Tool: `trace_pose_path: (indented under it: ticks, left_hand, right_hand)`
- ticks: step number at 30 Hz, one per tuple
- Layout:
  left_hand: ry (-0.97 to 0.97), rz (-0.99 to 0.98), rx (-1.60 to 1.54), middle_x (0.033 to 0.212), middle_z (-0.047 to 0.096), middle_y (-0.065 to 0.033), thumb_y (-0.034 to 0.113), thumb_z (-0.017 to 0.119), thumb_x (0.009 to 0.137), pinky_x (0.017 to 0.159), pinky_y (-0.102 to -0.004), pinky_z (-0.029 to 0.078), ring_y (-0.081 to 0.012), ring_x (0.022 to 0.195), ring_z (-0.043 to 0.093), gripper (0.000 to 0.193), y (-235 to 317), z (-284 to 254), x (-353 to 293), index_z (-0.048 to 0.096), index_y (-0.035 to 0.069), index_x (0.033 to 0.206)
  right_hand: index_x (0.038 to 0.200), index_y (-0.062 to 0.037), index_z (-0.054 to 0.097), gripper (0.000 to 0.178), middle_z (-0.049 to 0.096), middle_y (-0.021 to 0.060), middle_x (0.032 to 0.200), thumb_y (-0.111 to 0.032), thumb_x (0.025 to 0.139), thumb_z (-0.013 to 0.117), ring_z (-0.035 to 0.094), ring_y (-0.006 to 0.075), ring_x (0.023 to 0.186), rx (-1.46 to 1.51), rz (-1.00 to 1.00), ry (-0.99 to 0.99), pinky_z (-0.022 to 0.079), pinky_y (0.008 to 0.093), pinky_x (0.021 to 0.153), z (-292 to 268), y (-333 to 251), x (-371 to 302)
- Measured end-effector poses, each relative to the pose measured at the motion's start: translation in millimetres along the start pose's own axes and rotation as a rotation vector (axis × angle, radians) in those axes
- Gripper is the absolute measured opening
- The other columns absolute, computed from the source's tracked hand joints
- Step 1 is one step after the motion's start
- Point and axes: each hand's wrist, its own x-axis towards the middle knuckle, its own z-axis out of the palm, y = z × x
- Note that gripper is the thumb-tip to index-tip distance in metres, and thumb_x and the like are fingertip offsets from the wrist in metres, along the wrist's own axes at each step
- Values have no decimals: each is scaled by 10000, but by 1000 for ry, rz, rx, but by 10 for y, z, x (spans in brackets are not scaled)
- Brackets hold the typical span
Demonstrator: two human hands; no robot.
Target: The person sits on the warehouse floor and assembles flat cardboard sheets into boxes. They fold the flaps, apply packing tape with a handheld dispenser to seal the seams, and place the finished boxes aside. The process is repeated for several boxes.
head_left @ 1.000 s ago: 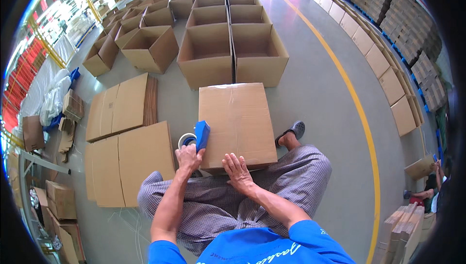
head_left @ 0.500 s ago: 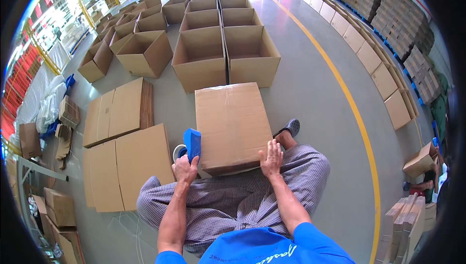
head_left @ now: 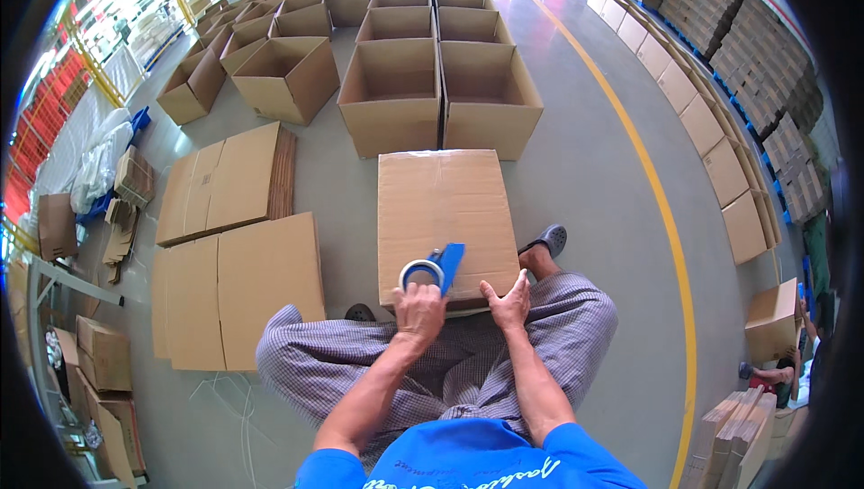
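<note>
A closed cardboard box (head_left: 445, 206) stands on the floor just in front of my crossed legs. My left hand (head_left: 419, 311) is wrapped round a blue tape dispenser (head_left: 451, 264) with a roll of tape (head_left: 419, 271) on it. That dispenser is over the near part of the box's top; whether it touches the cardboard I cannot tell. At the box's near right corner rests my right hand (head_left: 509, 303), its thumb and fingers spread apart against the edge.
Two stacks of flattened cartons (head_left: 270, 291) lie to my left. Beyond the box stand rows of open cartons (head_left: 490, 111). A yellow floor line (head_left: 661, 201) runs along my right, with more cartons (head_left: 724, 165) past it. A person (head_left: 796, 367) sits at the far right.
My left hand has brought the tape dispenser from beside the box to over its near edge. My right hand has shifted from lying on the top to the near right corner.
</note>
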Motion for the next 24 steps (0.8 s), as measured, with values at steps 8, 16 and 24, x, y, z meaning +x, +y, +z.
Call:
trace_pose_path:
  ticks: [8,16,24]
  left_hand:
    - [-1,-520,137,895,668,-118,387,675,811,874,-522,382,-301,926,601,321,-1427,36,-243,672,72,877]
    - [220,-1023,-863,976,694,-182,422,656,877,809,-431,502,-338,895,669,446,-1426,565,-294,642,13,1053]
    - [175,-975,-667,971,688,-203,351,670,857,802,-463,506,-377,899,666,384,-1213,384,-150,630,54,1098]
  right_hand:
    - [1401,67,317,969,447,260,1337,-431,727,802,445,389,1244,171,-26,95,353,439,1062,101,44,66]
    - [1304,37,485,746,570,185,1239,-478,821,726,550,291,1131,626,389,71,419,368,989,157,193,139]
    - [1372,11,431,646,470,223,1380,-362,898,660,436,345,1281,527,25,166,316,411,1091,-26,-188,-249]
